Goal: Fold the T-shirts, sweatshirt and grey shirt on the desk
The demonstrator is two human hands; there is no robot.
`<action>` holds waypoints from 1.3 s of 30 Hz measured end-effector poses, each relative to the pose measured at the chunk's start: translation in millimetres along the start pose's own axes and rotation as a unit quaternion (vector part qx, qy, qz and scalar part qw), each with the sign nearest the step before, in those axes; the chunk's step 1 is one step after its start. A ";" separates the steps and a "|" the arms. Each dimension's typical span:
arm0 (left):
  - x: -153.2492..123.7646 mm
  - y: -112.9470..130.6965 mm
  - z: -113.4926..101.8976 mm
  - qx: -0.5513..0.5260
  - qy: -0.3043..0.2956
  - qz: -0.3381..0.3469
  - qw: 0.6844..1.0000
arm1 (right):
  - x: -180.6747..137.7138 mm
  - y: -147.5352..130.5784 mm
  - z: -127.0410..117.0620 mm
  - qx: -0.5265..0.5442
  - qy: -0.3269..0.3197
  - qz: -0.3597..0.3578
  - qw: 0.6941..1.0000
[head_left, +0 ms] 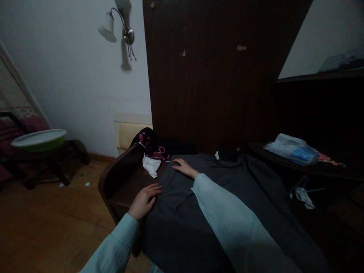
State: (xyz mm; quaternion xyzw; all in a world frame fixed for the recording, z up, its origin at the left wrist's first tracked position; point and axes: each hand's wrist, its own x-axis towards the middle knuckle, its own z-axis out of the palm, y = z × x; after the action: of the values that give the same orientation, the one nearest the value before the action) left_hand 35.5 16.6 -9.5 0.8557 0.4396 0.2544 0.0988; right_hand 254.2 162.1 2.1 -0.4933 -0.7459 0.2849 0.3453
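The grey garment lies across the bench, draping over its front; that hanging weight could drag it off. The right hand rests on it, grip loosely open, closed on nothing; the left hand touches its edge, pinching or not, I cannot tell. Sweeping leftward could snag the nearby white cloth.
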 end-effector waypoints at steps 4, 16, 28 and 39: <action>1.8 0.2 0.0 -0.011 0.004 -0.012 1.000 | -18.5 3.6 -34.1 -0.006 0.007 0.104 0.995; 4.0 -2.0 -0.2 0.030 0.007 -0.025 0.999 | -119.7 33.8 -50.6 -0.065 0.076 -0.022 0.995; 10.7 57.8 7.7 -0.001 -0.056 0.049 0.997 | -115.8 33.3 -47.4 -0.064 0.090 0.007 0.994; 10.4 51.2 -4.4 -0.137 0.018 -0.043 0.989 | -119.8 23.6 -52.7 0.104 0.132 0.000 0.986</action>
State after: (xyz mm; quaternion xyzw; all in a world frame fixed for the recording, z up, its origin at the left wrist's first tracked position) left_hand 74.2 -5.7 18.0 0.8098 0.4387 0.3227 0.2182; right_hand 341.8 63.1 -12.4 -0.4883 -0.6600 0.2929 0.4901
